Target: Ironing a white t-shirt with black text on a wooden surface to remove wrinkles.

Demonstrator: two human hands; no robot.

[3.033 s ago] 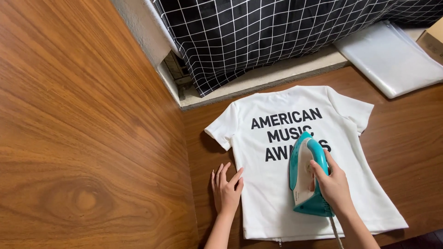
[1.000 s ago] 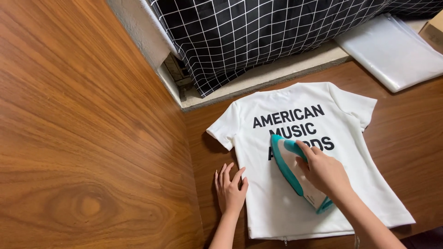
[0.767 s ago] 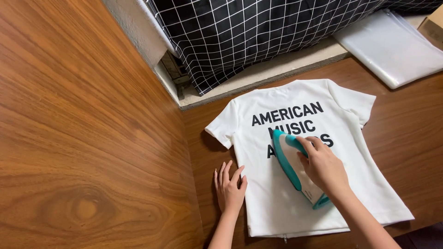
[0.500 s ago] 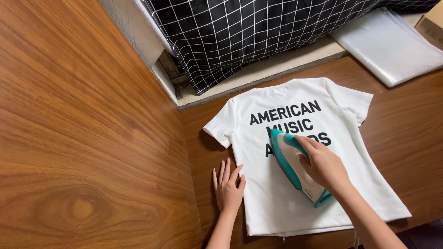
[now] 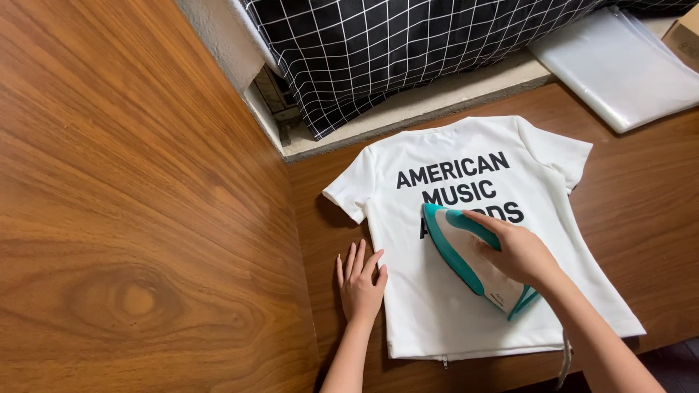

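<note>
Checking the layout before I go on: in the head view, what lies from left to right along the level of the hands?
Wooden panel → left hand, flat at the shirt's edge → white T-shirt → teal and white iron → right hand gripping it → bare wooden table.

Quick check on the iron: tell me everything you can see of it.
The iron is teal with a white body, apparently plastic, resting sole-down on the white T-shirt, its nose toward the upper left, over black lettering. The right hand grips its handle; a cord trails from its rear off the shirt's hem.
</note>
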